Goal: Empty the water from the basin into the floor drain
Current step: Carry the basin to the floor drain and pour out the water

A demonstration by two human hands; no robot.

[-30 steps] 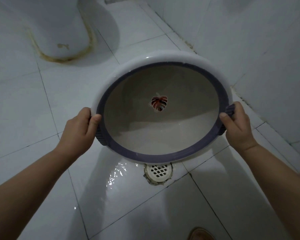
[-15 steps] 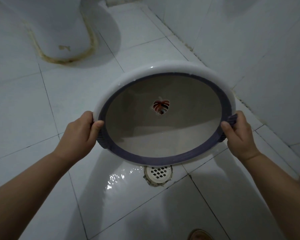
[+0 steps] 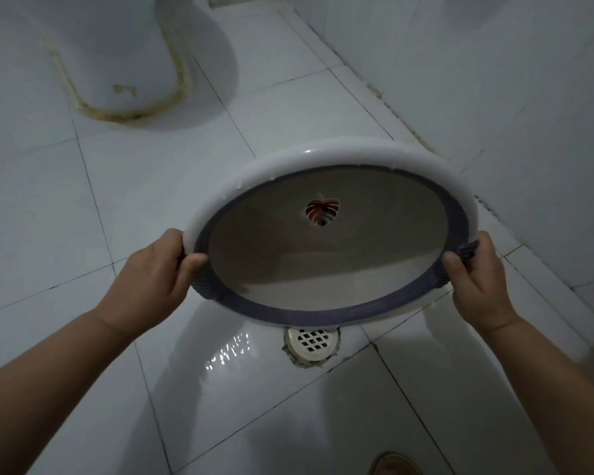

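Head view shows the round white plastic basin with a dark purple rim tipped steeply, its lower edge just above the white round grated floor drain. Left hand and right hand each clasp a ribbed side handle, and wet white floor tiles glisten beside the drain.

toilet base, white floor tiles, tiled wall

A home bathroom: white tiled floor, toilet base, round floor drain, tiled wall
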